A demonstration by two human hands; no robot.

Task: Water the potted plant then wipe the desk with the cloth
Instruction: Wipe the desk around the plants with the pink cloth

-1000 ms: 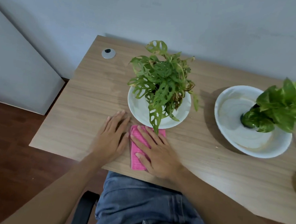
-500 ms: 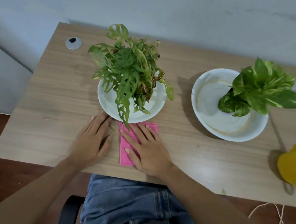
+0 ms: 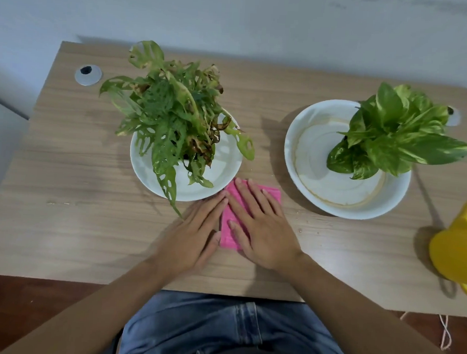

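Pressing cloth between saucers, right hand.

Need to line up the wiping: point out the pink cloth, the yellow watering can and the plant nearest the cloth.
pink cloth point(image 3: 270, 196): head view, bare far-right corner.
yellow watering can point(image 3: 455, 253): head view, on its body.
plant point(image 3: 170, 114): head view, middle of the leaves.

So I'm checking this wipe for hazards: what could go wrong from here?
1. The cloth under the right hand touches the left saucer; a push forward may nudge it.
2. A drooping leaf hangs over the rim, close to the left hand, and could snag.
3. The yellow can sits at the right edge; a wide sweep might hit it.
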